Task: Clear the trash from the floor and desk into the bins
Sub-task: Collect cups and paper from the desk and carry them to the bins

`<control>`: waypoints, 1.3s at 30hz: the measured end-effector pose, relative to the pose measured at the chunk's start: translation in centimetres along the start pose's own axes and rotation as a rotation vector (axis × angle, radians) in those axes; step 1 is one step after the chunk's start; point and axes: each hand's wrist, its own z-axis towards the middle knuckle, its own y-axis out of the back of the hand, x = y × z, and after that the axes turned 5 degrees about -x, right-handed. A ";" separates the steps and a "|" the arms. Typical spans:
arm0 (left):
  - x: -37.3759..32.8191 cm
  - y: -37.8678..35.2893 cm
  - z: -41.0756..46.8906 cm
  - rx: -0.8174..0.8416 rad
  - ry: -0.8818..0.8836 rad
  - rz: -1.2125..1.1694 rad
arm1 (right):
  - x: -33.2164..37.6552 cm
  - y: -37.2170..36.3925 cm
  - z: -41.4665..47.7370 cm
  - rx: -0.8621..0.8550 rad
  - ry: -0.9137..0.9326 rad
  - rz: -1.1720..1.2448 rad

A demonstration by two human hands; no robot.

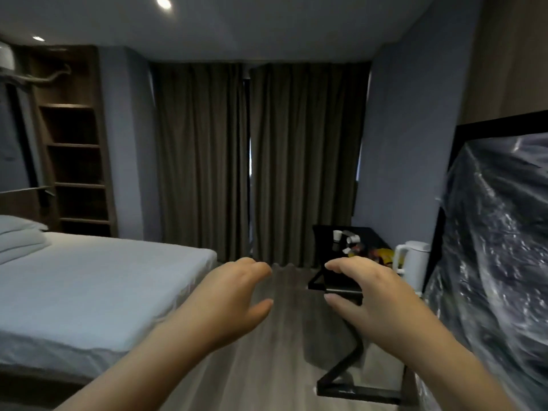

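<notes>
Head view takes in a grey wooden floor (275, 336) running between the bed (103, 277) on my left and the black desk (373, 235) along the right wall, with closed dark curtains (261, 161) at the far end. The trash (353, 243), white paper cups and coloured wrappers, lies at the desk's far end, a white kettle (413, 262) near it. My left hand (237, 295) and right hand (373, 295) hang apart over the open strip of floor, fingers loosely curled and holding nothing, the right one in front of the desk's left edge.

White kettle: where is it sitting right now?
In the head view, the white kettle stands on the right, on the black desk, just beyond the right hand and beside a yellow packet.
</notes>
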 end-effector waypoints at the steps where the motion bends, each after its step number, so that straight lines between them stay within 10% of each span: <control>1: -0.3 -0.9 1.4 0.003 -0.011 -0.011 | -1.4 0.0 0.5 0.002 -0.017 -0.006; 14: 0.2 -13.5 16.6 0.059 -0.171 -0.170 | -14.3 -4.1 6.7 -0.015 -0.208 -0.165; 39: 21.6 -31.2 46.0 0.112 -0.290 -0.296 | -25.6 -23.2 35.8 0.021 -0.384 -0.234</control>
